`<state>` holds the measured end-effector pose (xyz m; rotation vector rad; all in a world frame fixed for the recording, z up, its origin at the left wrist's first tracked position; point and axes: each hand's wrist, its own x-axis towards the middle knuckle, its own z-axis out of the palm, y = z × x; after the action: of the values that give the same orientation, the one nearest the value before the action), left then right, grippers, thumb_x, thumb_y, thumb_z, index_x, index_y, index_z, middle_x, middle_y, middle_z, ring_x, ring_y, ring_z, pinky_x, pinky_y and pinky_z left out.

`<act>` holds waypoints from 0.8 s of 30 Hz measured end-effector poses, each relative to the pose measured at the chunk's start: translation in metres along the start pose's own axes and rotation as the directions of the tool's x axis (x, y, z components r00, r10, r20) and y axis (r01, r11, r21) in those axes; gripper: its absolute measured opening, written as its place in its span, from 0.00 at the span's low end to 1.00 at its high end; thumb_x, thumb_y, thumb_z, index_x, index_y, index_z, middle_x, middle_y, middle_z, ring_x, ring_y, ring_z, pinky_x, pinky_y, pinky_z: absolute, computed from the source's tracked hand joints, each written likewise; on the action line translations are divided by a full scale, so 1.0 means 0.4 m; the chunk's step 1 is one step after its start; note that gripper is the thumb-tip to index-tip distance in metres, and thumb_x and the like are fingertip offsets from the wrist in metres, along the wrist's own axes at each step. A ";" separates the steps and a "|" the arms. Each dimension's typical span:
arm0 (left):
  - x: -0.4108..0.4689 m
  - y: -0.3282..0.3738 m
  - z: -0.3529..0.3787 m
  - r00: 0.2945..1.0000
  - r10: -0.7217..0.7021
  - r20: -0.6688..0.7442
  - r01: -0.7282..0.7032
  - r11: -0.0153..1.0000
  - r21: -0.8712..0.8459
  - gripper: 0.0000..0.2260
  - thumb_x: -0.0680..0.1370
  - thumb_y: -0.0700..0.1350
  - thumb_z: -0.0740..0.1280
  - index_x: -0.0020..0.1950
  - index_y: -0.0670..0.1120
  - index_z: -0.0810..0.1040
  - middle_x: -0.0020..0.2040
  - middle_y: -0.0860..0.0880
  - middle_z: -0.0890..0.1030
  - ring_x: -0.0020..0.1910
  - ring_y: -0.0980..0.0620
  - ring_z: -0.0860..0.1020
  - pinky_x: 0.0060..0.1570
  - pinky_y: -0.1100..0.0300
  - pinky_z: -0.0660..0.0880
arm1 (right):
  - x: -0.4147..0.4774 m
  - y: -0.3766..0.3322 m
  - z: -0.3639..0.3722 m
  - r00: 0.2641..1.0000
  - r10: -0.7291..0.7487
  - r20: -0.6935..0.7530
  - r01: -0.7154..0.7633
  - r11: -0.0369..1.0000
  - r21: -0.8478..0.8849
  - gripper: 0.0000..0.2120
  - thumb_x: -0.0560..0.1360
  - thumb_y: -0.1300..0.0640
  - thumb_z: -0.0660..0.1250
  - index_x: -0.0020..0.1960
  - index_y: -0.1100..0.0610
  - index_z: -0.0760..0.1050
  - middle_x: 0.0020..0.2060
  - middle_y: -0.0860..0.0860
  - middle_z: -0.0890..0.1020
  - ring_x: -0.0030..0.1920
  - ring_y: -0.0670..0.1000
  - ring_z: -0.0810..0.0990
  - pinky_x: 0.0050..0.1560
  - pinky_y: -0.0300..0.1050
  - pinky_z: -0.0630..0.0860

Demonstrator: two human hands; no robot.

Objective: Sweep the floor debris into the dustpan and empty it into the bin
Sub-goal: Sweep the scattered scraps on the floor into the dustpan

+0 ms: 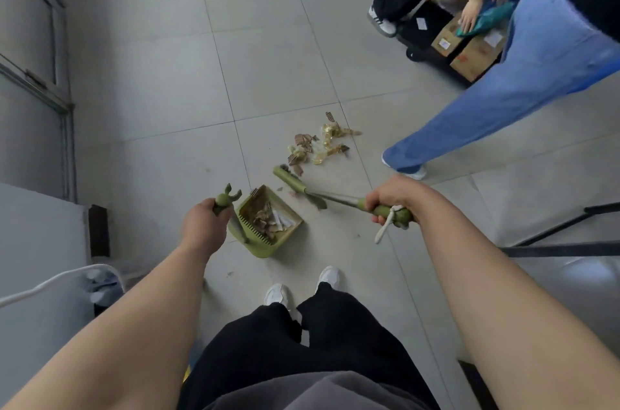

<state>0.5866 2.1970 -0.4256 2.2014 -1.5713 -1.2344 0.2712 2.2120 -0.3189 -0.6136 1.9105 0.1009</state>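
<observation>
My left hand [203, 225] grips the top of the green dustpan handle [225, 200]. The green dustpan [250, 250] rests on the tiled floor just ahead of my feet, with paper and cardboard scraps lying inside it. My right hand [391, 196] grips the green broom handle [385, 210]. The broom head [288, 179] sits on the floor between the dustpan and a pile of debris [318, 143] made of brown cardboard bits and yellowish wrappers. The broom head touches the pile's near edge.
A person in blue trousers [496, 101] stands at the right, one foot close to the debris. Another person reaches over cardboard boxes [469, 50] at the upper right. A grey cabinet [33, 235] and white cable [50, 282] are at the left. A black metal frame [553, 250] lies at the right.
</observation>
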 end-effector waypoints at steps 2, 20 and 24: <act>0.014 0.002 0.003 1.000 -0.028 -0.015 0.027 0.999 -0.022 0.10 0.79 0.47 0.64 0.53 0.41 0.78 0.41 0.43 0.79 0.39 0.42 0.75 0.37 0.55 0.69 | 0.021 -0.016 -0.007 1.000 -0.014 -0.019 0.014 1.000 0.028 0.04 0.72 0.64 0.65 0.43 0.65 0.75 0.33 0.61 0.80 0.29 0.54 0.75 0.27 0.38 0.66; 0.176 0.222 0.069 0.987 -0.089 -0.130 0.094 0.995 0.038 0.09 0.78 0.53 0.63 0.48 0.48 0.77 0.38 0.47 0.77 0.38 0.44 0.75 0.34 0.57 0.65 | 0.283 -0.122 -0.280 0.966 -0.053 -0.252 0.098 0.980 0.172 0.07 0.66 0.68 0.67 0.43 0.69 0.75 0.23 0.61 0.78 0.29 0.58 0.75 0.24 0.39 0.68; 0.204 0.282 0.107 0.988 -0.089 -0.127 0.088 0.996 -0.011 0.10 0.78 0.52 0.64 0.48 0.47 0.78 0.35 0.47 0.76 0.36 0.44 0.73 0.33 0.57 0.66 | 0.334 -0.158 -0.359 0.964 -0.060 -0.259 0.103 0.982 0.156 0.04 0.67 0.69 0.66 0.41 0.68 0.72 0.28 0.63 0.77 0.31 0.58 0.73 0.23 0.38 0.67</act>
<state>0.4853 2.0924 -0.4326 2.3190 -1.4351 -1.0946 0.1408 2.0590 -0.3632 -0.6122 2.1101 -0.2001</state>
